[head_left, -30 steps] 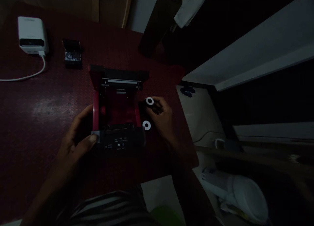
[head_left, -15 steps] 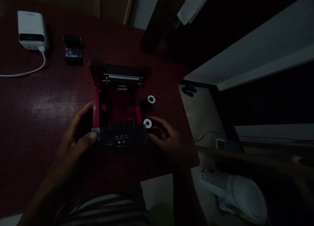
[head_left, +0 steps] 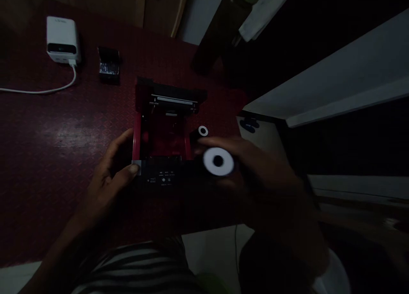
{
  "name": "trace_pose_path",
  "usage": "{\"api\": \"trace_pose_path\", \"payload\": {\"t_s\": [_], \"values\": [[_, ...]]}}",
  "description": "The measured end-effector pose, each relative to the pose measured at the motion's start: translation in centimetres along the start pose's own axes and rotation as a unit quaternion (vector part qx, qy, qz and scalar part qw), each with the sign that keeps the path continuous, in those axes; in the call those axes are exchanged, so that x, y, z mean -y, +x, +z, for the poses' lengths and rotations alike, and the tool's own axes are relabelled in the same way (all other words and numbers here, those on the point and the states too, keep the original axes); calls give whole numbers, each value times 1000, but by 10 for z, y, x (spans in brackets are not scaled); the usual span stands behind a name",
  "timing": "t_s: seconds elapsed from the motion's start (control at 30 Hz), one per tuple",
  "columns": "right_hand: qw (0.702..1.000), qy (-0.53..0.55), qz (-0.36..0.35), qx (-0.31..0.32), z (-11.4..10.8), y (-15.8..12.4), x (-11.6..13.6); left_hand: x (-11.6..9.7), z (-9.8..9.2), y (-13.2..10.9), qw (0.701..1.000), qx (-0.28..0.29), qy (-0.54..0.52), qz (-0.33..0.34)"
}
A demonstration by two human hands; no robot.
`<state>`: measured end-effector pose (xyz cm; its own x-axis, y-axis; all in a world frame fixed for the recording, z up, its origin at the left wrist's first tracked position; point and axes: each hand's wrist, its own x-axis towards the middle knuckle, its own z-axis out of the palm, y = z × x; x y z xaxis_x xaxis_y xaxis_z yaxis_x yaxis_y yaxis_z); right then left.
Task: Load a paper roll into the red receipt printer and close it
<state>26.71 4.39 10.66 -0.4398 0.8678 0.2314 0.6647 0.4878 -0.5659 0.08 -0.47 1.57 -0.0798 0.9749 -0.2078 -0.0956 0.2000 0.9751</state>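
**Head view, looking down at the work surface.** The left hand [head_left: 107,179] grips the front left corner of an open red-and-black thermal printer [head_left: 164,170], with the thumb on the front edge and the fingers curving out of sight behind the red side wall. The right hand [head_left: 258,170] is raised above the surface at the right of the frame, its fingers curled around a black roll [head_left: 223,174] whose white core faces the camera; motion blur and shadow hide the exact grip. The printer sits at the center of a dark red table [head_left: 60,128], its lid hinged open toward the top of the frame and its red interior exposed. A second roll [head_left: 198,136] stands just beside the printer's right wall. At upper left lie a white charger [head_left: 62,38] with a white cable [head_left: 38,90] and a small dark packet [head_left: 109,66], possibly a card or battery pack. A striped shirt [head_left: 137,264] shows at the bottom edge.
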Motion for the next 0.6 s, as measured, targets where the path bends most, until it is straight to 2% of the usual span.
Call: {"api": "trace_pose_path", "payload": {"t_s": [0.1, 0.17, 0.27, 0.4, 0.5, 0.6], "values": [[991, -82, -67, 80, 17, 34, 15, 2, -1, -1, 1000, 2, -17, -1], [973, -152, -86, 148, 33, 54, 21, 2, -1, -2, 1000, 3, -18, -2], [943, -240, -57, 225, 50, 76, 30, 3, -2, -2, 1000, 0, -5, 1], [919, -270, -11, 288, 59, 91, 39, 3, -3, -2, 1000, 3, 5, 10], [913, -253, 20, 318, 61, 98, 36, 2, -3, -2, 1000, 1, 9, 5], [921, -221, 38, 318, 66, 101, 25, 1, -2, -3, 1000, -3, 5, -7]]}}
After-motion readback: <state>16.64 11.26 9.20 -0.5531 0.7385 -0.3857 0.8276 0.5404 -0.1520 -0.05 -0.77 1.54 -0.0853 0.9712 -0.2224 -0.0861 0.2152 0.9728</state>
